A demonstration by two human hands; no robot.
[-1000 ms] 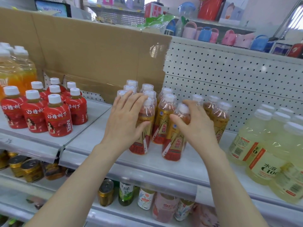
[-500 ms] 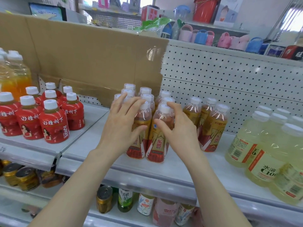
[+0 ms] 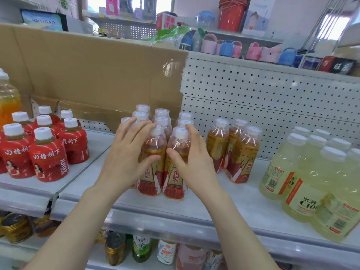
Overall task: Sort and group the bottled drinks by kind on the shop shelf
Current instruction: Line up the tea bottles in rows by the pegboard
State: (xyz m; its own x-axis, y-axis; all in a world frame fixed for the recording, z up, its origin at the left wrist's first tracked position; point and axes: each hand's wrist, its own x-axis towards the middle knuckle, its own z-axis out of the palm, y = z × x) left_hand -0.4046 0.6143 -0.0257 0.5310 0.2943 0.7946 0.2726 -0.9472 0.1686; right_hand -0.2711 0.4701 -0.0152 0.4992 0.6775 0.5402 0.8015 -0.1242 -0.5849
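Note:
Several amber drink bottles with white caps and red-gold labels stand in a tight cluster mid-shelf. My left hand [image 3: 126,158] wraps the front left bottle [image 3: 150,178], thumb across its front and fingers spread over the caps behind. My right hand [image 3: 194,162] holds the front right bottle [image 3: 174,178], pressed against its neighbour. Three more amber bottles [image 3: 241,152] stand apart a little to the right. Red-label juice bottles [image 3: 48,156] are grouped at the left, and large pale yellow bottles [image 3: 303,172] at the right.
The grey shelf [image 3: 224,207] has a raised front lip. A cardboard sheet [image 3: 97,75] and white pegboard [image 3: 263,106] back it. An orange juice bottle [image 3: 7,100] stands far left. Cans [image 3: 115,248] and bottles fill the lower shelf.
My right hand has slid its amber bottle leftward until it stands against the front of the cluster. My left hand has stayed on the cluster's left side.

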